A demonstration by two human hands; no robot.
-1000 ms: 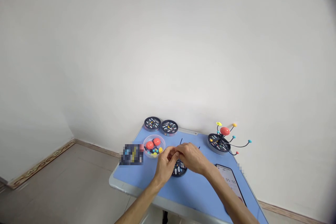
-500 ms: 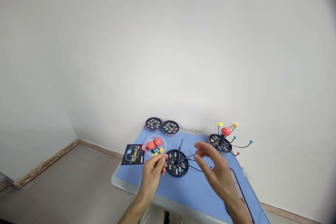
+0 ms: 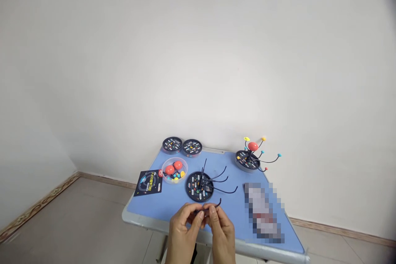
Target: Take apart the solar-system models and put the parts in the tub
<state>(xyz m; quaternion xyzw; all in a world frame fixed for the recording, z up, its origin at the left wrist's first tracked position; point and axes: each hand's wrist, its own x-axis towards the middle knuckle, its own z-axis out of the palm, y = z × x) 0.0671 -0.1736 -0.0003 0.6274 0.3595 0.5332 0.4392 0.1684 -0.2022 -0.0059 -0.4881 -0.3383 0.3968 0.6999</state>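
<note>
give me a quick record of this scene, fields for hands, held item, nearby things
hands: left hand and right hand, raised at the table's near edge
held: thin black wire, pinched between both hands
nearest: round black disc with curved black wires standing in it
also: clear plastic bowl of red balls and small coloured pieces; two round black tins; assembled model with red ball and coloured wire tips
surface: blue table
</note>
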